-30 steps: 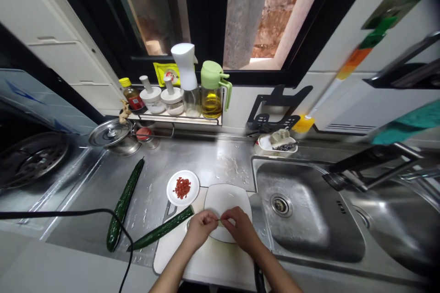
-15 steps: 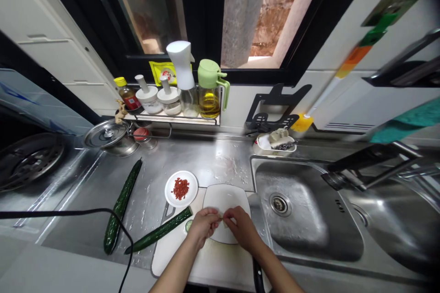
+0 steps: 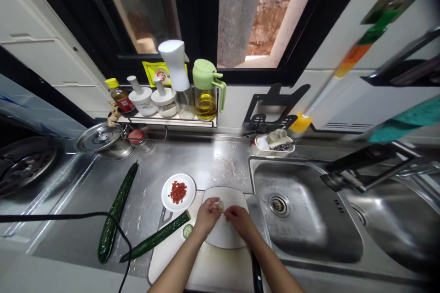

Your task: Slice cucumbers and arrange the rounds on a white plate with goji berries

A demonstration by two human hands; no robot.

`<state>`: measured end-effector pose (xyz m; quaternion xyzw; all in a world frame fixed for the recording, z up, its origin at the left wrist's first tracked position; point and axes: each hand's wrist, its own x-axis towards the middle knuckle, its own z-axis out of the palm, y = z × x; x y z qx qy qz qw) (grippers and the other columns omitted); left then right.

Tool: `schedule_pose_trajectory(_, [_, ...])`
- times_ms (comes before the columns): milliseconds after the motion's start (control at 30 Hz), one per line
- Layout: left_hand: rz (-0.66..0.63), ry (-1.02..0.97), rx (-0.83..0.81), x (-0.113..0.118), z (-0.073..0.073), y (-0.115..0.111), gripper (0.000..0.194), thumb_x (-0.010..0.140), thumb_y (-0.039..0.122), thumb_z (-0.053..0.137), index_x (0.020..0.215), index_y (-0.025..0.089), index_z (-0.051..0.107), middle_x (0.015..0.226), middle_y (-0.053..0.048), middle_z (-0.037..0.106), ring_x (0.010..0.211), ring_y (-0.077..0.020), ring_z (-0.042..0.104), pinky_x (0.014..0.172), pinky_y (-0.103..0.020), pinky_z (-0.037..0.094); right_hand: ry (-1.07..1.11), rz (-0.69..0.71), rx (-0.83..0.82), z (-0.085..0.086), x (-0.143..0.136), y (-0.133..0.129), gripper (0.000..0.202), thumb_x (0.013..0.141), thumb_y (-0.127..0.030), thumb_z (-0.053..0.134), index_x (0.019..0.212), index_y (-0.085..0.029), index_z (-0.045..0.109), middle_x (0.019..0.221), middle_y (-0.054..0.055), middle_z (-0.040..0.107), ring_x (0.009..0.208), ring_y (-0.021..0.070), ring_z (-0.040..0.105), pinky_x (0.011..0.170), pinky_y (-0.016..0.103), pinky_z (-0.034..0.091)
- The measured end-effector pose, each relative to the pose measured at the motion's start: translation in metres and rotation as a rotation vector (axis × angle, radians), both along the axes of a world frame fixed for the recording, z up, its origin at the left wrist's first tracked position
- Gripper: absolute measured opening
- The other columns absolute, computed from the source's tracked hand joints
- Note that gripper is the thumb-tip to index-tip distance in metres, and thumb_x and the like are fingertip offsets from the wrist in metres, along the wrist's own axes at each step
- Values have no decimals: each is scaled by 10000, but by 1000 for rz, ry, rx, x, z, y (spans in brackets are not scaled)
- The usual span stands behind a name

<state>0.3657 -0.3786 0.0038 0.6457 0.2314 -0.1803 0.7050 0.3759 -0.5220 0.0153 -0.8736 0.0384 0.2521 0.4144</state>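
Over the white square plate (image 3: 227, 236), my left hand (image 3: 208, 215) pinches a small pale piece (image 3: 220, 205). Just right of it, my right hand (image 3: 239, 219) is closed in a pinch on something thin and dark, too small to name. The plate rests on a white cutting board (image 3: 206, 268). A cut cucumber (image 3: 158, 238) lies across the board's left edge, with a cucumber slice (image 3: 187, 231) beside its cut end. A round white dish (image 3: 191, 198) holds red dried berries (image 3: 178, 192). Under my right forearm shows a black knife handle (image 3: 256, 274).
A whole cucumber (image 3: 117, 215) lies at the left, with a black cable (image 3: 113, 217) crossing over it. The sink (image 3: 292, 210) is at the right. Bottles and jars stand on a rack (image 3: 172, 121) by the window. A lidded pot (image 3: 103, 139) sits at the back left.
The camera view has shifted slightly. My left hand has turned, and the pale piece now shows at its fingertips. My right hand stays close beside it, still pinched.
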Motion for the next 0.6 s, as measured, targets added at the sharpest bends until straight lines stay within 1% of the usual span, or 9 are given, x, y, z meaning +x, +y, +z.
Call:
schedule_pose_trajectory(67, [-81,-140,152,6,-1,0,375,665,113,591,1035,166,616,688,44,602,557,-66,526,581,-189,407,8,-21,-42,-2,6,0,189,752,-229,490,673,-157,646,681,42,684,673,162,606,607,242,387])
schedule_pose_trajectory(133, [-162,-239,297,12,-1,0,366,700,109,554,1051,184,622,760,24,644,610,-81,564,640,-202,434,3,-40,-95,-4,12,1,191,755,-222,500,650,-160,646,672,46,682,672,166,604,606,248,371])
schedule_pose_trajectory(267, [-271,-341,500,24,2,-1,369,753,103,497,1084,211,620,872,-3,690,738,-113,619,737,-224,456,-23,-77,-189,-5,23,4,195,784,-210,495,682,-165,655,716,58,693,696,165,609,619,248,356])
schedule_pose_trajectory(333, [-288,-359,575,28,3,-3,379,759,91,486,1093,214,617,917,-15,695,811,-129,628,783,-238,457,-34,-89,-223,-5,27,7,192,798,-208,489,718,-165,659,748,62,699,714,164,614,626,245,354])
schedule_pose_trajectory(400, [-293,-360,628,31,2,-6,382,769,89,477,1107,210,609,935,-26,693,841,-141,628,802,-252,461,-46,-95,-253,-5,30,8,195,811,-204,478,748,-161,658,771,69,703,729,168,619,630,247,352])
schedule_pose_trajectory(600, [-322,-380,718,35,1,-13,368,798,97,465,1133,174,596,1095,-78,658,1001,-178,591,911,-291,439,-82,-81,-329,-3,30,12,198,840,-208,453,790,-169,641,777,68,705,734,177,629,618,259,334])
